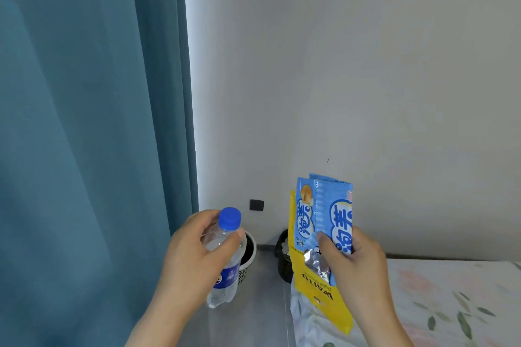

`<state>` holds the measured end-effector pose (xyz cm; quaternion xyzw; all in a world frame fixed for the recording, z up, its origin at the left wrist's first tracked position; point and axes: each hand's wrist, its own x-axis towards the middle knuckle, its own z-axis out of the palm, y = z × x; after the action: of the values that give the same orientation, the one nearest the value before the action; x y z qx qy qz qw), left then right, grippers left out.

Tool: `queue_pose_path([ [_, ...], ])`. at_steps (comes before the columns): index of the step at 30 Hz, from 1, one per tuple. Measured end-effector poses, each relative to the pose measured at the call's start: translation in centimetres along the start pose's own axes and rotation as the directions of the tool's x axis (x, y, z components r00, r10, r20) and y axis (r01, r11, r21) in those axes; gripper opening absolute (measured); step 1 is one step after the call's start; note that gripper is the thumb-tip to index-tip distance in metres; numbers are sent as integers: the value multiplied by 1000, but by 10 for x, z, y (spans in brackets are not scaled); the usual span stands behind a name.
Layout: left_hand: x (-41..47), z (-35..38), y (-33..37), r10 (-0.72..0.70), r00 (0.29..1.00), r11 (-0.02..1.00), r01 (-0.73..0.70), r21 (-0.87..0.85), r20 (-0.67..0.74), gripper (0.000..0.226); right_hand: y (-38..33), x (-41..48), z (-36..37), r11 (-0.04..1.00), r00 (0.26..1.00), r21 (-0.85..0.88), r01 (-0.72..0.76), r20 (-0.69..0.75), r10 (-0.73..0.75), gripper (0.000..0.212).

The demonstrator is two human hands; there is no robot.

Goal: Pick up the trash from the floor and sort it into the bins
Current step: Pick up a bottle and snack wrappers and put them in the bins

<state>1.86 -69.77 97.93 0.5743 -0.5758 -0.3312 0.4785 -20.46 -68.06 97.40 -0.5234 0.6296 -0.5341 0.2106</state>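
Note:
My left hand (194,256) grips a clear plastic bottle (224,270) with a blue cap near its neck, holding it above and in front of a white-rimmed mesh bin (249,259) on the floor by the wall. My right hand (355,270) pinches a bundle of snack wrappers: two blue ones (324,214) standing upright and a yellow one (324,298) hanging down behind them. A black mesh bin (283,259) stands behind the wrappers, mostly hidden by them; something pale lies inside it.
A teal curtain (84,121) hangs along the left. A pale wall (366,65) carries a small black square (256,205) low down. A bed with a floral sheet (451,304) fills the lower right. Grey floor (262,304) runs between my hands.

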Motion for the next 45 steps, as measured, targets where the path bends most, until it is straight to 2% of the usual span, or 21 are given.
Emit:
queue_pose_path([
  [4, 56, 24, -10, -10, 1000, 1000, 10, 17, -11, 19, 18, 53, 18, 999, 999, 24, -41, 20, 41, 22],
  [6, 86, 37, -14, -28, 1000, 999, 28, 21, -11, 19, 25, 83, 25, 998, 998, 32, -59, 34, 58, 17],
  [17, 221, 90, -49, -124, 992, 989, 123, 75, 6, 20, 65, 218, 74, 980, 979, -29, -198, 53, 199, 12],
  [21, 278, 94, -70, -127, 992, 986, 128, 106, -16, 22, 78, 258, 106, 974, 972, -45, -222, 74, 225, 18],
  [27, 369, 107, -109, -115, 991, 989, 107, 105, 70, 23, 91, 322, 168, 968, 972, -102, -229, 35, 233, 26],
  [35, 461, 122, -182, -195, 961, 955, 141, 261, 196, 22, 119, 381, 220, 934, 949, -194, -300, 38, 313, 6],
  [40, 499, 140, -220, -283, 923, 899, 160, 408, 262, 20, 144, 407, 237, 909, 927, -253, -333, 90, 364, 6],
  [45, 519, 171, -256, -381, 885, 837, 207, 507, 269, 22, 173, 431, 253, 884, 903, -306, -353, 135, 408, 4],
])
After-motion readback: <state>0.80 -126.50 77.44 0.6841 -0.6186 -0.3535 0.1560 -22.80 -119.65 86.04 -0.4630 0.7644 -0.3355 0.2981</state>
